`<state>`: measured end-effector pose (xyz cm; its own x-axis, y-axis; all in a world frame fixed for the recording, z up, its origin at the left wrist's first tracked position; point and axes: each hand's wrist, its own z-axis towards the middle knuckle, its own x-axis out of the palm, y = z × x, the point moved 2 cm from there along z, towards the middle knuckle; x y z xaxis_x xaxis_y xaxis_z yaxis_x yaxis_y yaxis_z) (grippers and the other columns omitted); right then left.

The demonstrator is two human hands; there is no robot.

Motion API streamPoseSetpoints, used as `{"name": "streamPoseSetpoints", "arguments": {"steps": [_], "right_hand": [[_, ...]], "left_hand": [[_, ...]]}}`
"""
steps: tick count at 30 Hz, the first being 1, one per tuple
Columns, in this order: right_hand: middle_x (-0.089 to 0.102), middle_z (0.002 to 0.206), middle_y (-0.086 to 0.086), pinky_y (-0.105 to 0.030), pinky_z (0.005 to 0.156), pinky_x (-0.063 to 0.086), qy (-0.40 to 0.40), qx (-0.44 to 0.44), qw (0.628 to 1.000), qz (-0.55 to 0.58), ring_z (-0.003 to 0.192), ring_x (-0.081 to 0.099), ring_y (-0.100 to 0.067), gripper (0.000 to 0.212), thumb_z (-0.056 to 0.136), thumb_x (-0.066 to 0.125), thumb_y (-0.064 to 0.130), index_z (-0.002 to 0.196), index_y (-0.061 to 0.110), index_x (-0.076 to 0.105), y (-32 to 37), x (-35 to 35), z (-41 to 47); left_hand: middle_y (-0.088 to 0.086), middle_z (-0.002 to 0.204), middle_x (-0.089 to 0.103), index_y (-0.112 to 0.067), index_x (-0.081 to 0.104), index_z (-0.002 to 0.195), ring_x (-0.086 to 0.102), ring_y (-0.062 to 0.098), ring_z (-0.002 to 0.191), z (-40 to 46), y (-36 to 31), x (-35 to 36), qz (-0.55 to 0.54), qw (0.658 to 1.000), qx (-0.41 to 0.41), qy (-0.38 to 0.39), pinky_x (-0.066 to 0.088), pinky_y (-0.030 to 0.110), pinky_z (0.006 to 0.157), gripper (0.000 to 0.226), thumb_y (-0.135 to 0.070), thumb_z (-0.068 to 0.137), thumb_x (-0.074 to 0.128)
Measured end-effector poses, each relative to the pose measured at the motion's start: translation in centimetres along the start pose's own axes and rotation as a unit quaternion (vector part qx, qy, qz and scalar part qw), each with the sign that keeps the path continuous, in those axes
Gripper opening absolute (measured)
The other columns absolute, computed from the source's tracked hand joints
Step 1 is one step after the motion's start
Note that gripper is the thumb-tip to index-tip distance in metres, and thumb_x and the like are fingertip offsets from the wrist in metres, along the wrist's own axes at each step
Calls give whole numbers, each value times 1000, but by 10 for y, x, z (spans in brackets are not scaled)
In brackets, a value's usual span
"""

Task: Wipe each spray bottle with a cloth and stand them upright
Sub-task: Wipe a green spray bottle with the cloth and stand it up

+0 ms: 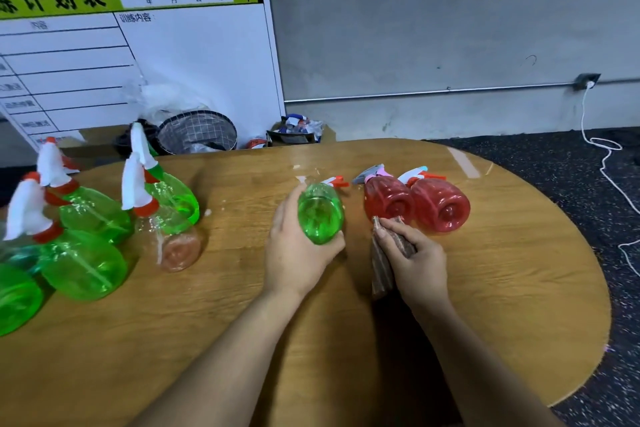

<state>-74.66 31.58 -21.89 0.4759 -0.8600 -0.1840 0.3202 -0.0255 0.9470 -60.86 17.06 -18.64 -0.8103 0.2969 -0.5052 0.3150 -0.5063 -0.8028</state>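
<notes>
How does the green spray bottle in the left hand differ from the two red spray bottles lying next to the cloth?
The translucent green plastic spray bottle is gripped by the left hand; the two translucent red plastic spray bottles lie free on the wooden table, side by side. Colour differs: green against red. The right hand holds the brown cloth beside the red pair, not on the green one. All three point their bases toward the camera, nozzles away.

Green bottle (320,211), two red bottles (440,204), brown cloth (382,263), wood-grain table (502,288).
</notes>
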Motion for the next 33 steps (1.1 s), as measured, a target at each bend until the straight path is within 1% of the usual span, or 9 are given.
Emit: {"name": "streamPoseSetpoints", "arguments": {"steps": [4,8,12,18,21,23,25,29,33], "right_hand": [[77,112,16,-21,101,51,5,52,995,83,112,66,6,21,95,75,20,112,33,79,23,12,-15],[79,108,13,-10,85,52,12,77,973,216,101,70,6,19,100,68,14,115,16,78,78,46,-28],[79,113,5,-16,88,55,48,68,938,336,105,72,-4,21,100,64,12,119,12,74,146,71,-38],[76,121,-8,-32,102,56,60,27,893,445,117,70,-22,42,90,68,21,129,3,68,234,66,-54],[76,122,-7,-34,104,55,57,1,893,447,119,69,-22,35,96,65,15,130,5,67,265,57,-65],[76,122,-7,-33,103,55,67,-20,892,447,118,70,-21,29,101,61,12,129,6,68,286,52,-78],[77,119,-5,-28,97,58,70,-40,893,444,113,71,-17,25,103,58,12,125,10,70,302,46,-92],[75,124,-4,-30,101,56,76,-79,900,422,120,69,-19,27,104,55,16,127,13,69,322,37,-119],[75,126,-2,-24,94,56,104,-100,906,397,122,68,-17,30,108,50,16,133,14,66,341,29,-147]], "left_hand": [[-15,133,66,-41,46,147,61,8,125,-16,-7,-39,-120,992,-4,-30,47,27,109,95,-38,63,91],[-14,125,68,-22,48,142,66,0,115,-20,-40,-83,-225,972,21,-65,48,15,99,85,-19,67,89],[-7,119,68,-13,46,138,68,-7,101,-21,-85,-124,-329,942,35,-60,49,9,87,80,2,73,91],[-17,97,77,-25,48,127,71,-1,91,-33,-123,-184,-388,920,36,-36,52,15,81,89,-41,50,91],[-24,92,77,-26,47,129,72,-3,87,-48,-143,-208,-396,917,54,-3,53,15,78,83,-21,60,93],[-25,97,77,-31,47,135,73,-2,92,-61,-156,-222,-396,916,67,11,55,17,82,82,-10,68,91],[-20,107,78,-36,47,141,74,8,105,-74,-165,-232,-407,910,75,25,59,26,90,90,-18,64,91],[-9,124,76,-43,45,149,72,21,118,-101,-182,-250,-448,890,73,48,61,32,88,90,-11,74,83],[-3,140,69,-48,50,147,68,27,128,-127,-201,-272,-472,878,68,28,54,48,107,71,-43,84,83]]}}
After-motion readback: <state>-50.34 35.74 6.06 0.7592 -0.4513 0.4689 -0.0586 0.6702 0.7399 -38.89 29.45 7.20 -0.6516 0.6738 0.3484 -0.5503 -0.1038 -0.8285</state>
